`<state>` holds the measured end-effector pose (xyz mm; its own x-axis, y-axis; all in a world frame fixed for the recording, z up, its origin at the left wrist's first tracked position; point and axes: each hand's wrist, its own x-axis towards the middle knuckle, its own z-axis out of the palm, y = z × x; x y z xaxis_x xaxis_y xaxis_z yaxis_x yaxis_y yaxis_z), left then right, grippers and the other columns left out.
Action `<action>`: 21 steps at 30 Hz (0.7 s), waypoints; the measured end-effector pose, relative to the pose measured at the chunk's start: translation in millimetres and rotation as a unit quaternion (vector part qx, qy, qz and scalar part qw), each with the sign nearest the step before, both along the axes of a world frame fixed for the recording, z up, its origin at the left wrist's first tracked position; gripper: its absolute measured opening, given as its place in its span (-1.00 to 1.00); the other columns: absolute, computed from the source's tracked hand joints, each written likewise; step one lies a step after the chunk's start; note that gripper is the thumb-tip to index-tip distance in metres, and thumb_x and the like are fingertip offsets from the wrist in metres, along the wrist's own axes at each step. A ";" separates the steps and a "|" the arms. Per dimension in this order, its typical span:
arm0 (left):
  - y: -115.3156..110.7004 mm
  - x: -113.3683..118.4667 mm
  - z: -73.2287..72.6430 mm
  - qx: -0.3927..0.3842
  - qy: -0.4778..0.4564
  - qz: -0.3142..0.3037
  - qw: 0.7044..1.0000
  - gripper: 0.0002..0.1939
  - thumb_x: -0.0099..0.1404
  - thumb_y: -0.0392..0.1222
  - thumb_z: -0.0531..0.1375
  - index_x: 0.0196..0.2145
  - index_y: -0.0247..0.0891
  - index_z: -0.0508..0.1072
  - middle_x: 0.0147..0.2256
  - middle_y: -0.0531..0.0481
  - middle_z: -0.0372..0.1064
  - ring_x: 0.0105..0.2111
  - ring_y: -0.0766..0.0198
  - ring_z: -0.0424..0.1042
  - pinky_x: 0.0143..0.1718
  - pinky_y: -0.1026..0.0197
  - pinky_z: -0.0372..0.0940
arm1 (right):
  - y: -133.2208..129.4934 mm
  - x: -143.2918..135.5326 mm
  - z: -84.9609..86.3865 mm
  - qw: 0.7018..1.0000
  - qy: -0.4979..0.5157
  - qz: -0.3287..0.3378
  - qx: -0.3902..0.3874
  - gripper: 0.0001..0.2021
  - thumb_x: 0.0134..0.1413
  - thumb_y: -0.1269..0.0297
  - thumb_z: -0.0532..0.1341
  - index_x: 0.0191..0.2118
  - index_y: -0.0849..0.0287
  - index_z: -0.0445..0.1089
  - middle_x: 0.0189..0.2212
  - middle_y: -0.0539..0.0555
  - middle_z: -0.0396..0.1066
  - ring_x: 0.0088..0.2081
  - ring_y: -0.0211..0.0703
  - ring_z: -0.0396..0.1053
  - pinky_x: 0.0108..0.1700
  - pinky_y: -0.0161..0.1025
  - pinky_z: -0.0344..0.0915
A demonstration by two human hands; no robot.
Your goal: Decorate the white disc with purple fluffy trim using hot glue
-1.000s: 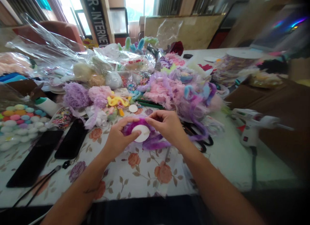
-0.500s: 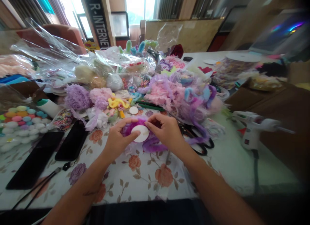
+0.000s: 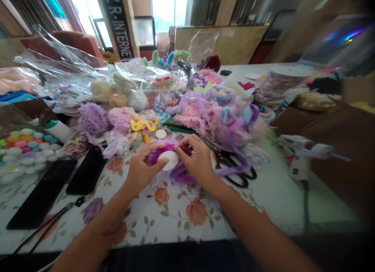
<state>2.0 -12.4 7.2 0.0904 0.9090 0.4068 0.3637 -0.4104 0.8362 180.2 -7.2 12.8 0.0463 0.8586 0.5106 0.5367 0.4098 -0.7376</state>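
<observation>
Between my hands is a small white disc [image 3: 170,161] with fluffy purple yarn [image 3: 160,150] around its far edge. My left hand [image 3: 145,164] grips the disc, thumb on its face and fingers behind in the fluff. With thumb and forefinger, my right hand [image 3: 195,157] pinches the purple yarn at the disc's right edge. A purple strand [image 3: 234,169] runs from beneath my right hand toward the right, across black-handled scissors [image 3: 238,168]. A second white disc [image 3: 161,134] lies just beyond my hands.
A white glue gun [image 3: 301,151] stands at the right beside a brown cardboard box [image 3: 319,127]. Pink and purple fluffy material [image 3: 196,110] is heaped behind my hands. At left are two dark flat devices [image 3: 42,194] and bagged pompoms [image 3: 26,151]. Flowered cloth [image 3: 175,221] covers the table.
My right hand has shifted slightly, its knuckles a little higher, still pinching the purple yarn. My left hand and the disc stay almost in place. The view has turned slightly.
</observation>
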 end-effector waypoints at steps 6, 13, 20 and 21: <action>-1.5 0.5 1.8 -0.007 -0.008 -0.002 1.000 -0.70 0.08 -0.19 0.38 -0.18 -0.16 0.55 -0.10 -0.07 0.54 0.02 0.06 0.46 0.15 -0.02 0.30 | 3.9 -1.2 -7.9 0.992 0.112 0.020 -0.055 -0.80 0.01 0.16 0.30 -0.32 0.15 0.32 -0.38 0.02 0.36 -0.33 -0.17 0.32 -0.24 -0.22 0.29; -0.4 -0.1 -1.6 -0.020 -0.007 0.000 1.000 -0.68 0.08 -0.16 0.38 -0.17 -0.16 0.55 -0.09 -0.07 0.54 0.03 0.05 0.45 0.16 -0.02 0.28 | 6.9 -2.9 -12.6 0.971 0.193 0.063 -0.129 -0.76 -0.01 0.12 0.29 -0.31 0.16 0.35 -0.48 -0.05 0.24 -0.41 -0.23 0.22 -0.31 -0.27 0.24; -2.2 2.8 -1.9 -0.014 -0.022 0.001 1.000 -0.70 0.09 -0.17 0.38 -0.17 -0.13 0.55 -0.08 -0.04 0.50 0.03 0.09 0.43 0.15 0.02 0.27 | 5.5 -1.9 -9.3 0.957 0.237 0.061 -0.158 -0.71 -0.02 0.04 0.30 -0.30 0.17 0.39 -0.45 -0.02 0.35 -0.39 -0.21 0.30 -0.31 -0.27 0.27; -3.0 3.0 -1.4 -0.013 -0.031 0.004 0.999 -0.69 0.09 -0.15 0.38 -0.17 -0.13 0.54 -0.06 -0.04 0.49 0.04 0.09 0.42 0.15 0.03 0.26 | 4.4 -1.7 -7.7 0.950 0.252 0.071 -0.170 -0.67 -0.02 0.00 0.30 -0.26 0.16 0.40 -0.41 0.00 0.39 -0.36 -0.19 0.33 -0.29 -0.26 0.30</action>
